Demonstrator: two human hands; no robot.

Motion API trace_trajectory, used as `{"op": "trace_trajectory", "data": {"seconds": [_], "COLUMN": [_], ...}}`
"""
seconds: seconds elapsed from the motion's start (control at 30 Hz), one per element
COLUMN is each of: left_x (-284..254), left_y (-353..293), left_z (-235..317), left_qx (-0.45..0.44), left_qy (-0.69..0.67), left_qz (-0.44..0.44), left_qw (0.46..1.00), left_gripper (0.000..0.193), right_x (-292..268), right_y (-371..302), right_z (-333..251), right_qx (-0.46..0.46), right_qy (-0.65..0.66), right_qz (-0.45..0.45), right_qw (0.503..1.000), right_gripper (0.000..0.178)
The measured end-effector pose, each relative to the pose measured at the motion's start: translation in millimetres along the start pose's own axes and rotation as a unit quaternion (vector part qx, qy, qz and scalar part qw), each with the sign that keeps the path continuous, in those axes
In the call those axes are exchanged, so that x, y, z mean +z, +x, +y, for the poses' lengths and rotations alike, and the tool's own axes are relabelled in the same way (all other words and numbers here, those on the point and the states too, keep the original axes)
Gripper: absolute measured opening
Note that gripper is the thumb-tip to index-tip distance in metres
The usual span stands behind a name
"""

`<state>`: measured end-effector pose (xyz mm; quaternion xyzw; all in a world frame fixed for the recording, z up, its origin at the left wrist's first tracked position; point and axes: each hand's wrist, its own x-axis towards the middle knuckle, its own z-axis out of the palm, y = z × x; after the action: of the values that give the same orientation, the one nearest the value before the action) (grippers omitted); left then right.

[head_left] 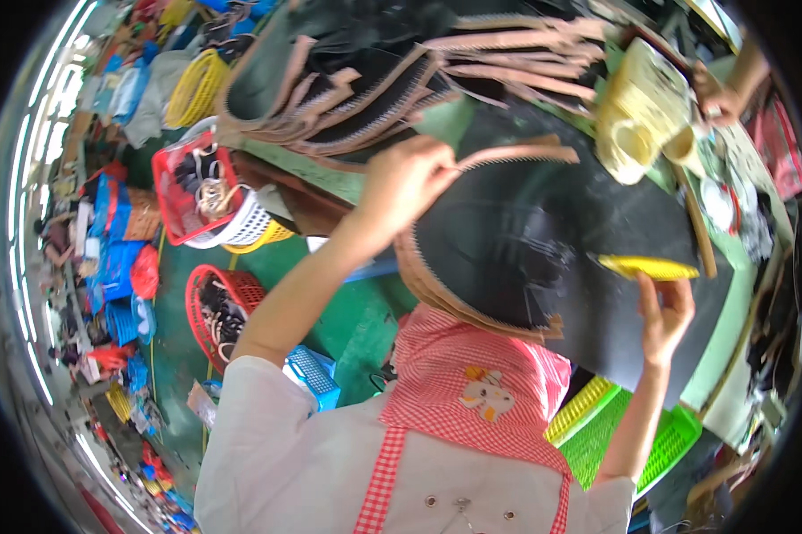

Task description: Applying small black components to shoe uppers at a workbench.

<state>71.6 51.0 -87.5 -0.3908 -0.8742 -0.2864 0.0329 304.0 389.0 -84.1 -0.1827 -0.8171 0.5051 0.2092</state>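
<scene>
On the worktop [723,351] before me lie tan-edged, curved black panels [485,236]. My left grip [412,173] is closed on the end of a toothed tan strip [525,155] at their far side; my right grip [668,307] pinches a slim yellow tool [647,267].

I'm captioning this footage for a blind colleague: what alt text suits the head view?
A person's left hand pinches a tan edge strip on a black piece, while the right hand holds a slim yellow object. More tan-edged black pieces lie beyond, with a pale yellow jug to their right.
</scene>
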Motion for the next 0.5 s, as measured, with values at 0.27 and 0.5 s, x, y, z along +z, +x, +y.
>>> {"op": "trace_trajectory", "data": {"seconds": [0.27,0.5], "left_x": [-170.7,-100.6], "left_y": [41.7,21.4], "left_z": [15.2,10.7], "left_qx": [-0.118,0.025], "left_qy": [0.056,-0.074], "left_qz": [0.426,0.164], "left_qw": [0.895,0.983], "left_gripper": [0.018,0.015], "right_x": [-6.6,41.3], "right_y": [4.0,13.0], "right_z": [-6.9,-23.9], "right_qx": [0.012,-0.108], "right_qy": [0.046,-0.029], "right_qz": [0.015,-0.107], "right_qw": [0.999,0.988], "right_gripper": [0.016,0.019]}}
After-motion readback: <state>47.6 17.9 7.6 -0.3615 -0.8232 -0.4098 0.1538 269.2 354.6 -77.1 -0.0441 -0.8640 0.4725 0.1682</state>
